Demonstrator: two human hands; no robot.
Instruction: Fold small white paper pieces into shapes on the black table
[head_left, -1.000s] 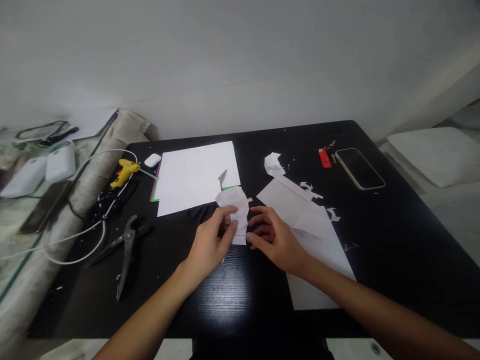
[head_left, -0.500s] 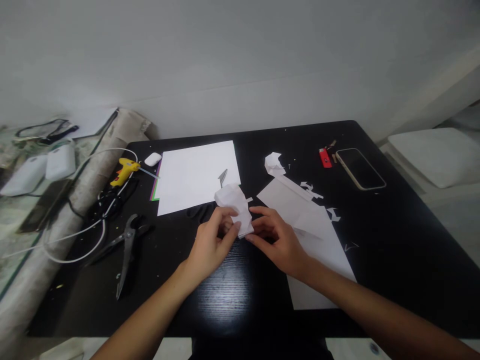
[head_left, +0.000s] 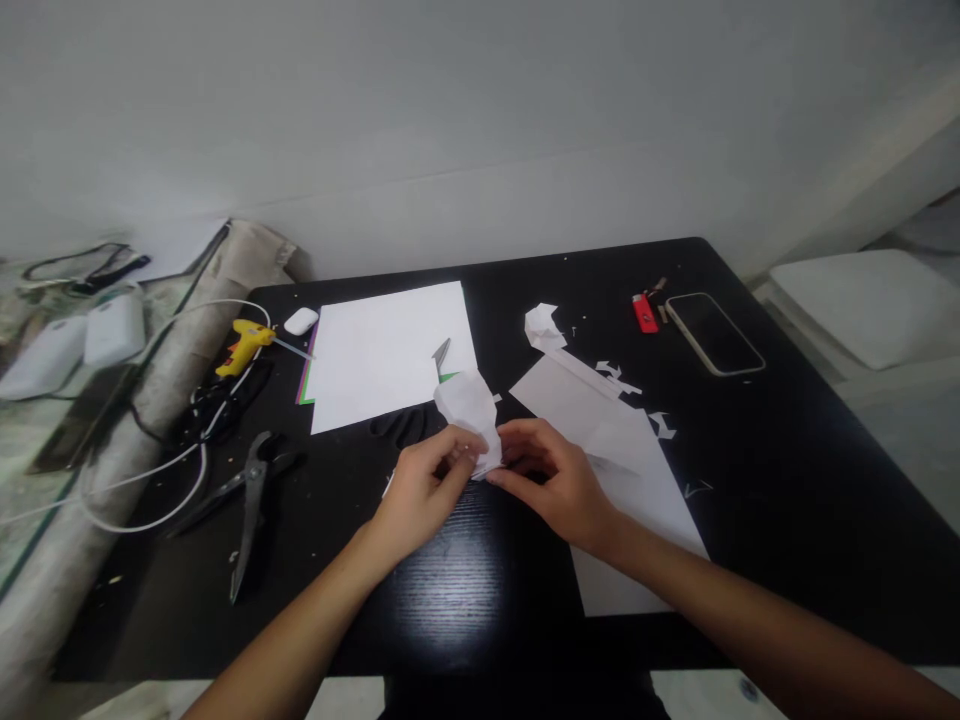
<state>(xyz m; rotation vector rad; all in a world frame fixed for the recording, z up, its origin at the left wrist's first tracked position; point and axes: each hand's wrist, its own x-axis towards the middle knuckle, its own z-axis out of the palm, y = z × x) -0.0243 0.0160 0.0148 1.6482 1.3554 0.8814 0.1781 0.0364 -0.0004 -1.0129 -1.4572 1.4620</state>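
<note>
A folded piece of white paper (head_left: 469, 403) is held up between my two hands over the middle of the black table. My left hand (head_left: 427, 475) pinches its lower left part between thumb and fingers. On the other side, my right hand (head_left: 551, 470) grips the lower right edge with thumb and fingertips. Just beyond the paper lie scissors, whose black handles (head_left: 405, 427) and grey blade tips (head_left: 441, 350) show while their middle is hidden. To the right, a large white sheet (head_left: 630, 500) lies partly beneath my right forearm.
Stacked paper (head_left: 375, 340) lies at the back left, near a yellow glue gun (head_left: 246, 347) and its cable. Pliers (head_left: 251, 495) rest at the left. Crumpled paper (head_left: 543, 327), paper scraps (head_left: 619, 376), a red lighter (head_left: 644, 313) and a phone (head_left: 715, 333) are farther right.
The folded paper has shifted and tilted slightly between my fingers, its top now looking more rounded. Both hands stay closed on it in nearly the same place. The whole view has moved a little.
</note>
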